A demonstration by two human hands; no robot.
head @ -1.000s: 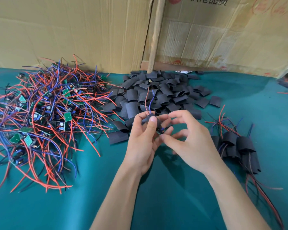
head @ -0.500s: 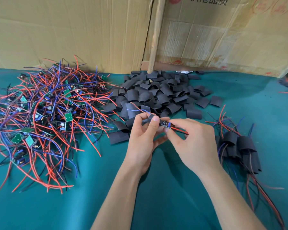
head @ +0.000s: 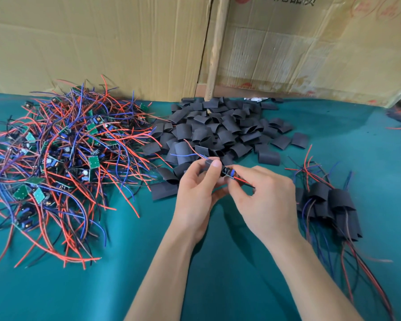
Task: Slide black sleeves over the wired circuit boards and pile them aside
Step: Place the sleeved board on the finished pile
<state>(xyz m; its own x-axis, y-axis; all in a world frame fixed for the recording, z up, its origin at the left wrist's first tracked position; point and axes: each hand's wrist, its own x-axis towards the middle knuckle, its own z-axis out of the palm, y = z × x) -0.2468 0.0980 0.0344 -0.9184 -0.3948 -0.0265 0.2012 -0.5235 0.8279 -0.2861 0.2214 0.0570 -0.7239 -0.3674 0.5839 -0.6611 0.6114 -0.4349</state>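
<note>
Two hands (head: 196, 195); three piles: wired boards (head: 56, 163), sleeves (head: 220, 133), sleeved boards (head: 329, 205).

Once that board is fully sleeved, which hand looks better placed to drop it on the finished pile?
Probably the right hand: it already pinches the board at its wire end, and the finished pile lies just beside it.
</note>
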